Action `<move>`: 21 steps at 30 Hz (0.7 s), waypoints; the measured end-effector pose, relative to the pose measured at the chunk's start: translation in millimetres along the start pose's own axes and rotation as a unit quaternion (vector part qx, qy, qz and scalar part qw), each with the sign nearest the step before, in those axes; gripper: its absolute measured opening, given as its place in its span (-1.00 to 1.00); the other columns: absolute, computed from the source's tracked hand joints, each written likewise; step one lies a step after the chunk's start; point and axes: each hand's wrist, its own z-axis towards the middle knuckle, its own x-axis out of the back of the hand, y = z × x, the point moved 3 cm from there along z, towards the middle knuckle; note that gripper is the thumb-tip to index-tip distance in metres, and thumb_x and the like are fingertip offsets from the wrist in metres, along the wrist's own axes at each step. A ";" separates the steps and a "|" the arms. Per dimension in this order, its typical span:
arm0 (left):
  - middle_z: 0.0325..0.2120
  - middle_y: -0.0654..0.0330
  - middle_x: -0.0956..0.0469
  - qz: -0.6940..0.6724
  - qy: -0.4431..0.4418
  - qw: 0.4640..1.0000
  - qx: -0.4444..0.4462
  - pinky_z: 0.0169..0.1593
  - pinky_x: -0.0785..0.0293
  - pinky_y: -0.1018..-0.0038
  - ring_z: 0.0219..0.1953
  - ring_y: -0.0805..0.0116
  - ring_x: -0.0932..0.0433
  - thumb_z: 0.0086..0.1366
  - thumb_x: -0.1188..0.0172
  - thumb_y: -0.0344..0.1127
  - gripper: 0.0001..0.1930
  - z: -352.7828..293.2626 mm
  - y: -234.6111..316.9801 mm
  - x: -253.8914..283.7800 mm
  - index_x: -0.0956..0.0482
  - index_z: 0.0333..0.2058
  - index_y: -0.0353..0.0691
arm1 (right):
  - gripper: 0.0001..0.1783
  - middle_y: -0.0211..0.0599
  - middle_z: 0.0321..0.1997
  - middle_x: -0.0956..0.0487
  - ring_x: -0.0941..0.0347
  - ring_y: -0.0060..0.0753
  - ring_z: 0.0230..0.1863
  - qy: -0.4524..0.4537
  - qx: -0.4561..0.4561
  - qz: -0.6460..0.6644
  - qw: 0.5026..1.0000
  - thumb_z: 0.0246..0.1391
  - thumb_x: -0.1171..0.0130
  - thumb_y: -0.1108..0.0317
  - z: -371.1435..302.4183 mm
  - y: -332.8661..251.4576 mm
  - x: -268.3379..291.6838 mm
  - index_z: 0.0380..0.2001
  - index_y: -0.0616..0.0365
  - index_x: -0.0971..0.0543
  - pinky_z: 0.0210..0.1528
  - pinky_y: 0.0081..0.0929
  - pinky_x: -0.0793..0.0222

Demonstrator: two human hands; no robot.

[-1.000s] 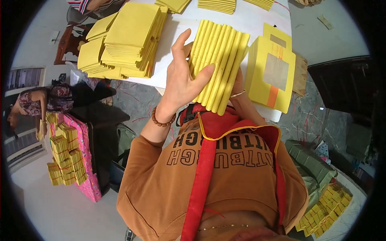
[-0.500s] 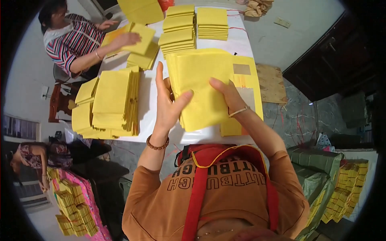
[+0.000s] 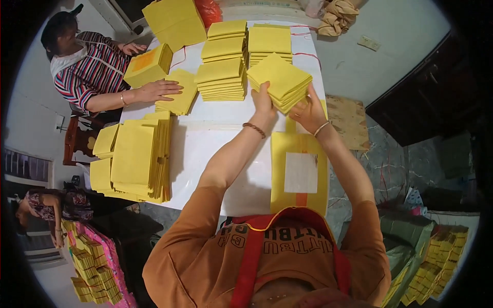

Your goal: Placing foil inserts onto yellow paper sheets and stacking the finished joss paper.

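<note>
A thick bundle of yellow folded paper sheets [image 3: 280, 82] is gripped between my two hands over the far right of the white table [image 3: 226, 159]. My left hand [image 3: 263, 100] presses its left side, thumb uppermost. My right hand [image 3: 309, 110] holds its right corner, with fingers partly under it. The bundle is tilted, and its lower layers fan out. Just beyond it stands a stack of the same yellow paper [image 3: 269, 41]. To its left lies a row of similar yellow stacks [image 3: 221, 74]. Below my right wrist rests a flat yellow sheet with a whitish label [image 3: 277, 174].
Tall yellow stacks [image 3: 134, 156] stand at the table's left. A co-worker in a striped top [image 3: 105, 64] rests a hand on yellow sheets [image 3: 177, 92] beside a yellow block. Another person [image 3: 49, 205] stands at lower left near bundles on a pink cloth. A dark door [image 3: 411, 87] is at right.
My hands have carried the bundle away from my body toward the far right stack and turned it. The co-worker's hand has come down onto the sheets.
</note>
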 end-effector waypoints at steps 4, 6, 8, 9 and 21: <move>-0.18 0.12 -0.46 -0.051 0.065 0.996 0.015 -0.11 -0.46 0.32 -0.17 0.25 -0.49 0.17 -0.01 -0.29 -0.64 43.6 -36.2 12.4 -0.33 -0.07 -0.30 | -0.45 -0.34 -0.11 -0.49 -0.45 -0.49 -0.19 -0.005 0.118 -0.108 0.987 0.04 -0.09 -0.02 56.3 -11.3 -12.4 0.00 0.10 -0.36 -0.20 -0.40 -0.40; -0.30 0.18 -0.49 -0.068 0.076 0.994 0.045 -0.26 -0.47 0.35 -0.29 0.32 -0.51 0.17 -0.02 -0.27 -0.73 61.7 -49.3 20.6 -0.38 -0.17 -0.24 | -0.54 -0.31 -0.16 -0.51 -0.46 -0.50 -0.19 -0.022 0.092 -0.114 0.989 -0.01 -0.15 0.19 99.3 -13.6 13.1 -0.04 0.11 -0.39 -0.17 -0.44 -0.40; -0.44 0.24 -0.50 0.017 0.096 0.988 0.123 -0.51 -0.39 0.44 -0.47 0.39 -0.49 0.17 -0.03 -0.25 -0.82 71.5 -52.0 29.6 -0.40 -0.27 -0.17 | -0.59 -0.18 -0.12 -0.49 -0.49 -0.31 -0.16 -0.004 0.039 -0.091 0.995 -0.02 -0.10 0.41 126.3 -21.0 28.3 -0.05 0.24 -0.38 -0.11 -0.40 -0.44; -0.44 0.24 -0.50 0.019 0.097 0.987 0.128 -0.51 -0.39 0.44 -0.47 0.39 -0.49 0.17 -0.03 -0.25 -0.82 76.8 -55.7 28.2 -0.40 -0.27 -0.17 | -0.58 -0.26 -0.15 -0.50 -0.47 -0.40 -0.19 -0.028 0.009 -0.116 0.993 -0.02 -0.12 0.31 143.0 -18.0 41.8 -0.06 0.17 -0.39 -0.16 -0.42 -0.42; -0.46 0.28 -0.47 0.003 0.173 0.973 0.156 -0.71 -0.16 0.55 -0.60 0.43 -0.39 0.17 -0.10 -0.26 -0.86 70.7 -66.8 41.7 -0.41 -0.32 -0.13 | -0.57 -0.35 -0.18 -0.51 -0.45 -0.45 -0.22 -0.097 -0.044 -0.147 0.983 -0.04 -0.14 0.24 161.3 -7.8 55.4 -0.06 0.11 -0.41 -0.24 -0.52 -0.38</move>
